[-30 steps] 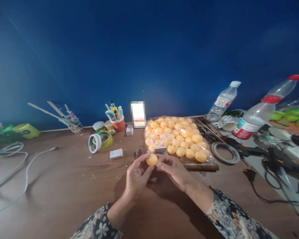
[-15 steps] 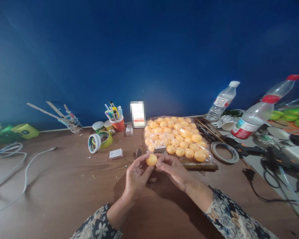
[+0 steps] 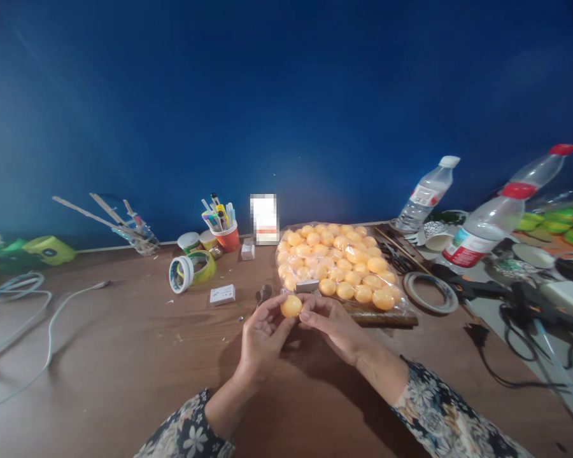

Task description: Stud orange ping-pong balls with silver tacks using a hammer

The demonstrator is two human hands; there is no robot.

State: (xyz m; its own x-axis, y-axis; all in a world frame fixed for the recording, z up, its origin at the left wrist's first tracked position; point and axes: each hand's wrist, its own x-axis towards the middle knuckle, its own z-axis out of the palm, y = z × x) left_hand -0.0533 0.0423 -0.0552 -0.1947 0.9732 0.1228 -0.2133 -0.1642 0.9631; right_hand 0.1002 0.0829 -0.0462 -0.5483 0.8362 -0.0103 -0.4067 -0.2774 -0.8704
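Observation:
An orange ping-pong ball [image 3: 291, 306] is held up over the table in front of me. My left hand [image 3: 262, 333] grips it from the left, fingers behind and thumb below. At its right side, my right hand [image 3: 333, 324] pinches with thumb and fingertips against the ball. Just behind my hands lies a clear plastic bag [image 3: 337, 264] full of similar orange balls. A small grey block [image 3: 307, 286] rests against the bag's front, and a brown stick [image 3: 382, 318] lies along its near edge.
Left of my hands are a small white box [image 3: 222, 294], tape rolls [image 3: 181, 275] and a cup of pens [image 3: 226, 236]. To the right stand plastic bottles [image 3: 477, 232], near a tape roll [image 3: 430, 292] and a black plug with its cord [image 3: 477, 333]. A white cable [image 3: 50, 337] lies far left.

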